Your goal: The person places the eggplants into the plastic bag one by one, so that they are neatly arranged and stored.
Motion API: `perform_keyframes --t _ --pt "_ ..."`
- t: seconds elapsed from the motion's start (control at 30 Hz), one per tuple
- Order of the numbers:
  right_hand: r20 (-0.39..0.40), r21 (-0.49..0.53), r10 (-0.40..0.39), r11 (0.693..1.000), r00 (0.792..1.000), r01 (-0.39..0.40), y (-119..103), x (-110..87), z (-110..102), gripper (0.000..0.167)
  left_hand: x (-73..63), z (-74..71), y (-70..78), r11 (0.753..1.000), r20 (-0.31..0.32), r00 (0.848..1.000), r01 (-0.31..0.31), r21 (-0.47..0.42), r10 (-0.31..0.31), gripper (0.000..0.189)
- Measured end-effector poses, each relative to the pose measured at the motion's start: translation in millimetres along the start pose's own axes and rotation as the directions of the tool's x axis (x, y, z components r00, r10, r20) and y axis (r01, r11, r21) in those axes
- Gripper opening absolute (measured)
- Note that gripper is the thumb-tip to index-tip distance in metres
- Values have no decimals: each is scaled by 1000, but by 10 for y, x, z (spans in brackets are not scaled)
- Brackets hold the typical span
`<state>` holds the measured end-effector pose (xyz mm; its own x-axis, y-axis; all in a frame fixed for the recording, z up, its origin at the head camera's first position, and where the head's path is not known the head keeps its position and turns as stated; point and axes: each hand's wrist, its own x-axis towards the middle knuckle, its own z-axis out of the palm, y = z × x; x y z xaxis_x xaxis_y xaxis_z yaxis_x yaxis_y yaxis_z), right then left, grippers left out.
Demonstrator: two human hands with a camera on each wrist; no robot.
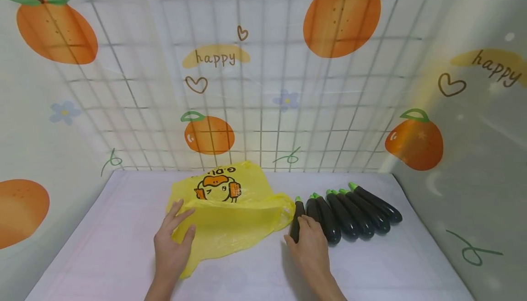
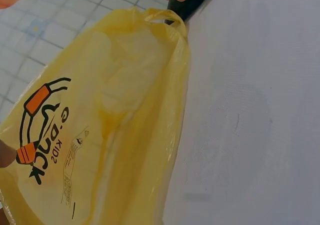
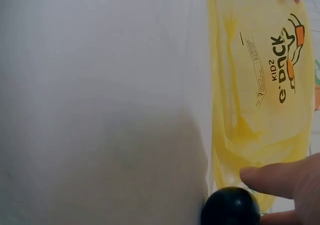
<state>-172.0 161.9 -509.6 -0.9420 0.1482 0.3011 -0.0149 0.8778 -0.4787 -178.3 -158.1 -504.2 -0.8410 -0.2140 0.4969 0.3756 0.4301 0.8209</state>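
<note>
A yellow plastic bag (image 1: 230, 228) with a printed duck lies on the table. At its left side is my left hand (image 1: 170, 246), fingers spread and relaxed, fingertips against the plastic. In the left wrist view, a fingertip (image 2: 6, 154) shows over the bag's print. My right hand (image 1: 310, 246) grips the leftmost eggplant (image 1: 295, 228), thumb on one side and fingers on the other. Its rounded dark end (image 3: 230, 207) shows beside the thumb in the right wrist view. The green-tipped end points away, close beside the bag's right end, where a handle loop (image 2: 182, 27) shows.
Several more eggplants (image 1: 362, 223) lie in a slanted row to the right of my right hand. The white tabletop (image 1: 103, 255) ends at a grid wall behind a fruit-printed curtain (image 1: 263, 77). Printed curtain (image 1: 465, 191) also hangs along the right side.
</note>
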Motion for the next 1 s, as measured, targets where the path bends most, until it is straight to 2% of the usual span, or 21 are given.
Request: perform_keyframes --t 0.13,0.27,0.43,0.63,0.83,1.0 --pt "-1 -3 1 1000 1000 -1 -18 3 -7 61 7 35 2 1000 -19 1000 19 -5 -19 50" --pt "35 -16 35 999 999 -34 -42 16 -19 63 12 67 -13 998 -37 998 51 -21 -52 52" --pt "62 -16 56 998 996 -55 -54 20 -27 64 10 101 -38 998 -57 997 51 -41 -54 57" --pt "54 1 77 997 996 -77 -58 17 -31 58 19 125 -15 997 -69 995 69 -45 -72 55" --pt "-6 107 81 991 997 -80 -36 8 -69 50 24 120 25 994 -73 992 100 -33 -102 54" --pt "-63 201 112 975 992 -97 -10 10 -144 51 25 119 28 994 -76 992 95 -44 -98 56"
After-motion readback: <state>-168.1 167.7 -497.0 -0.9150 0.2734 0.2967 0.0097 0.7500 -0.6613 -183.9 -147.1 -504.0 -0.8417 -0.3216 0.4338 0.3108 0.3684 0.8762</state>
